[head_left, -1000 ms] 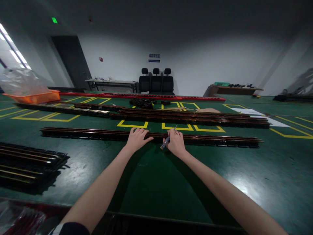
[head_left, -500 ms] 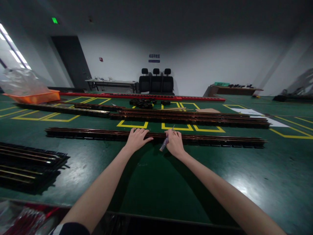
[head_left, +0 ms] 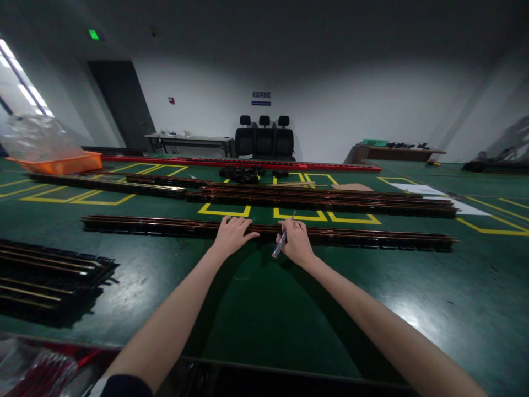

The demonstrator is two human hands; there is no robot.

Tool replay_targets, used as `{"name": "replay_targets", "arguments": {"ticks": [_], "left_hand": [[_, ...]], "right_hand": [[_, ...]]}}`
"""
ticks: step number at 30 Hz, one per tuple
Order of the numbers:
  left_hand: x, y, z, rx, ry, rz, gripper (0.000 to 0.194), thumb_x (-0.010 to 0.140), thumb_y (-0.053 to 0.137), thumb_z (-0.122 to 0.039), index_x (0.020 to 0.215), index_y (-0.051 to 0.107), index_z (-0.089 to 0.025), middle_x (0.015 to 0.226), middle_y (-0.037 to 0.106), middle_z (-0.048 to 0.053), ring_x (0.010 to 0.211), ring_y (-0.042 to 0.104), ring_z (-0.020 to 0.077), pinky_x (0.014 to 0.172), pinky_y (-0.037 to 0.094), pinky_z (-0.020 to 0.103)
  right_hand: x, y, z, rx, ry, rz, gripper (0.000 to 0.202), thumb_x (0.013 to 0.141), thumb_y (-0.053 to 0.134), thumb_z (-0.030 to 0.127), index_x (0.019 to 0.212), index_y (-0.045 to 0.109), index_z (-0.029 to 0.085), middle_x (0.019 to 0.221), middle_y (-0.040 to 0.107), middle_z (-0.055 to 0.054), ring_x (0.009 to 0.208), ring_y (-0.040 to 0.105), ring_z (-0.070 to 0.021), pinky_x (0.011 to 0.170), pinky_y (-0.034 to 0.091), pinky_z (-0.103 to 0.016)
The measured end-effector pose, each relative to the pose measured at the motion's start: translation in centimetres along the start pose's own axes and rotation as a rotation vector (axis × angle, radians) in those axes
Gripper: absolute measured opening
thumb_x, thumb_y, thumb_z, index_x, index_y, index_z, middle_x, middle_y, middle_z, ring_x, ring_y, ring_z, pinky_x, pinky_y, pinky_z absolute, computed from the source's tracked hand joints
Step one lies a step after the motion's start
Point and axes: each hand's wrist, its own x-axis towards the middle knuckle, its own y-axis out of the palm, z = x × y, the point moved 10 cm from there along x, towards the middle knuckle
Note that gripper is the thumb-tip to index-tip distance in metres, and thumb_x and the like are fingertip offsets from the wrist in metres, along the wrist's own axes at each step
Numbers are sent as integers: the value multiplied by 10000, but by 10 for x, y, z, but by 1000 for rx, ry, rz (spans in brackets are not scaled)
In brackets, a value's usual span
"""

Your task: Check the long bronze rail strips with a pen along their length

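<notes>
A long dark rail assembly (head_left: 384, 239) with copper-coloured strips lies across the green table in front of me. My left hand (head_left: 233, 234) rests on its near side left of the middle, thumb spread away from the fingers. Just to the right, my right hand (head_left: 296, 241) is closed round a small screwdriver (head_left: 280, 245) with a clear handle, and its fingers touch the rail. The handle points down toward me and the thin shaft sticks up past the fingers. The fingertips on the far side of the rail are partly hidden.
Behind lies a bundle of similar rails (head_left: 322, 197). More rails (head_left: 45, 270) sit at the near left. An orange tray (head_left: 61, 164) with plastic bags stands at the back left. White paper (head_left: 458, 205) lies at the right, and a long red rail (head_left: 330, 166) at the back.
The rail under my hands has shifted slightly to the right. The screwdriver has tilted a little in my right hand. My left hand looks nearly unmoved.
</notes>
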Motion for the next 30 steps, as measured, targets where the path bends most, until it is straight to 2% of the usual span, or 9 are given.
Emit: {"name": "replay_targets", "arguments": {"ticks": [3, 7, 13, 30], "left_hand": [[0, -1, -1, 4, 3, 0, 495, 882, 382, -569, 1136, 601, -206, 1133, 659, 93, 1039, 581, 267, 929, 342, 435], [1, 0, -1, 4, -3, 29, 506, 880, 391, -565, 1149, 599, -191, 1144, 654, 105, 1042, 580, 277, 925, 350, 445], [1, 1, 0, -4, 6, 14, 500, 880, 390, -563, 1151, 601, -200, 1140, 655, 102, 1032, 582, 277, 915, 356, 447], [1, 1, -1, 6, 13, 16, 512, 884, 386, -558, 1205, 567, -202, 1180, 636, 102, 1064, 568, 275, 897, 365, 422]], "right_hand": [[1, 4, -2, -4, 7, 5, 142, 810, 539, 257, 846, 416, 197, 841, 631, -82, 855, 585, -248, 864, 377, -396], [2, 4, -9, -57, 75, 0, 174, 843, 529, 319, 838, 405, 198, 832, 636, -92, 836, 600, -254, 831, 390, -403], [2, 1, -9, -104, 123, 23, 235, 819, 554, 377, 858, 432, 181, 806, 637, -90, 832, 603, -255, 833, 374, -400], [3, 0, -2, -111, 121, 22, 149, 790, 528, 230, 900, 475, 145, 845, 655, -114, 889, 606, -263, 951, 330, -434]]}}
